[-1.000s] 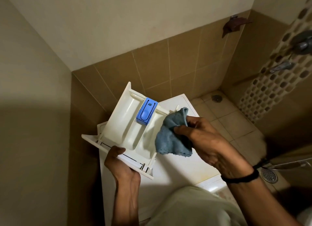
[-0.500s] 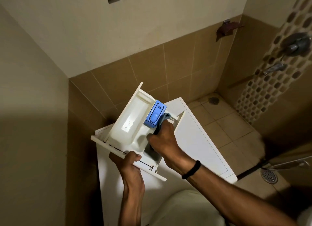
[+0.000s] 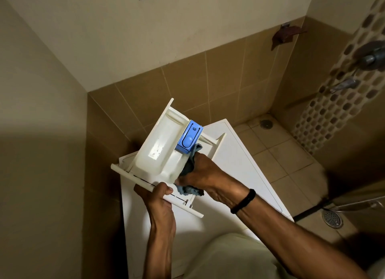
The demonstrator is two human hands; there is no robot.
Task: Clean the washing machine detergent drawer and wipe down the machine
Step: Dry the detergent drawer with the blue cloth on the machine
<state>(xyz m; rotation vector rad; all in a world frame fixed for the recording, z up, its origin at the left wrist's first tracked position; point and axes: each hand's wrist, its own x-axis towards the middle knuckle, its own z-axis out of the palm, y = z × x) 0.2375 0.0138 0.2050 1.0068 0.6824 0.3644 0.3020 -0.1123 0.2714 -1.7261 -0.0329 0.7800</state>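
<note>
A white detergent drawer [image 3: 155, 147] is held in the air above the white washing machine [image 3: 235, 160], tilted up toward the wall. A blue insert [image 3: 189, 140] sits in its middle compartment. My left hand [image 3: 160, 197] grips the drawer's front panel from below. My right hand [image 3: 206, 176] presses a blue cloth [image 3: 190, 164] into the right-hand compartment, just below the blue insert. Part of the cloth sticks out by the front panel. Small dark specks show in the large left compartment.
The machine stands in a tiled corner, walls close on the left and behind. To the right lies a tiled shower floor with a round drain [image 3: 332, 218] and wall taps [image 3: 373, 58]. A dark rag [image 3: 285, 36] hangs on the far wall.
My right hand carried the cloth from beside the drawer into its right compartment, then slid it back toward the front panel. The drawer tilted up a little. My left hand kept its grip.
</note>
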